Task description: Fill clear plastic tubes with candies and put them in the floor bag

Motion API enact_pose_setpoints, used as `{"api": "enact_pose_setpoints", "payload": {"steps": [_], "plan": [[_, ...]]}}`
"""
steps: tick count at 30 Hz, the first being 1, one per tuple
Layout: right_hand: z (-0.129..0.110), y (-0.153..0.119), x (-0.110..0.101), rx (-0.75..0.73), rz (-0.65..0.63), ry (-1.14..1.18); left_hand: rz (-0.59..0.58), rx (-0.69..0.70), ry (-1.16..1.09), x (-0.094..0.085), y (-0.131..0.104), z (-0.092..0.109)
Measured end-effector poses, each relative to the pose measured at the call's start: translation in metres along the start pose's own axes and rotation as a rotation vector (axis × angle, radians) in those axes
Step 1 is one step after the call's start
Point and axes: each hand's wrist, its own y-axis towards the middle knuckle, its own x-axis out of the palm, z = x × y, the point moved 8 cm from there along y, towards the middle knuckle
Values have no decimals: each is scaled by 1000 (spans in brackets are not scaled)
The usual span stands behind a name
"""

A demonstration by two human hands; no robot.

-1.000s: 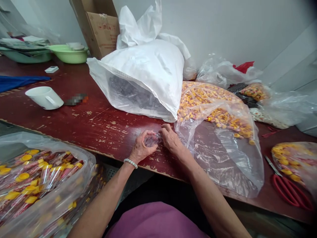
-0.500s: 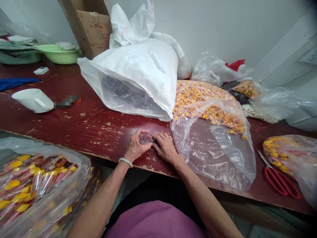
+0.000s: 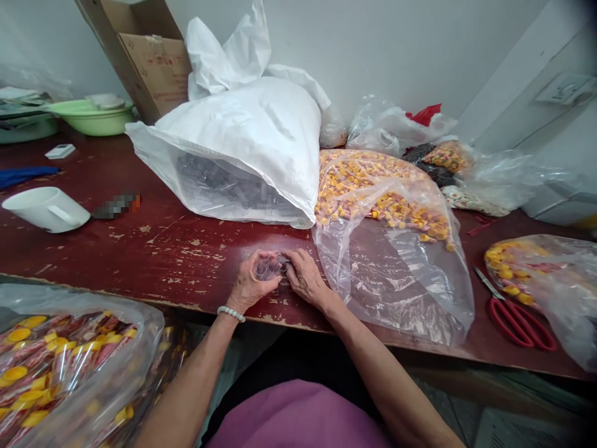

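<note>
My left hand (image 3: 252, 280), with a bead bracelet on its wrist, curls around a small bundle of clear plastic tubes (image 3: 267, 266) seen end-on. My right hand (image 3: 305, 277) meets it from the right, its bent fingers at a clear tube on the bundle's edge; its fingertips are partly hidden. Both hands are low over the table's front part. Behind them a white sack (image 3: 261, 137) lies with its mouth towards me, many clear tubes (image 3: 224, 186) inside. Right of the sack, a clear plastic bag (image 3: 396, 274) holds many small yellow-capped pieces (image 3: 373, 180).
Red-handled scissors (image 3: 517, 317) lie at the right beside another bag (image 3: 555, 280). A large bag of yellow-capped filled tubes (image 3: 69, 354) stands lower left. A white mug (image 3: 44, 208) lies tipped on the worn red table (image 3: 153, 249). Green basins (image 3: 100, 118) and a cardboard box (image 3: 156, 68) stand behind.
The whole view has shifted a little, so most things sit further left. My hands stay together at the tubes, with the tube ends now showing more plainly in my left hand.
</note>
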Motion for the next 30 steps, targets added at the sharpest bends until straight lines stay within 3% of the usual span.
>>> {"api": "enact_pose_setpoints", "payload": {"steps": [5, 8, 14, 18, 20, 23, 25, 27, 30], "plan": [[4, 2, -24, 115, 104, 403, -60, 82, 135, 5, -3, 14], [4, 4, -26, 149, 74, 532, -98, 138, 216, 8, -4, 19], [-2, 7, -25, 140, 60, 489, -155, 133, 188, 11, -6, 21], [-5, 5, -61, 47, 188, 358, -76, 57, 136, 5, -7, 12], [20, -3, -94, 105, 346, 285, -50, 21, 79, 4, -7, 8], [87, -24, -139, 338, 561, 79, -58, -21, 18, 5, -7, 4], [133, -29, -146, 476, 473, -150, -68, -53, 27, 6, -6, 2], [168, -28, -144, 484, 401, -245, -75, -76, 50, 6, -5, -1], [201, -21, -140, 464, 383, -330, -65, -77, 51, 6, -3, -6]]}}
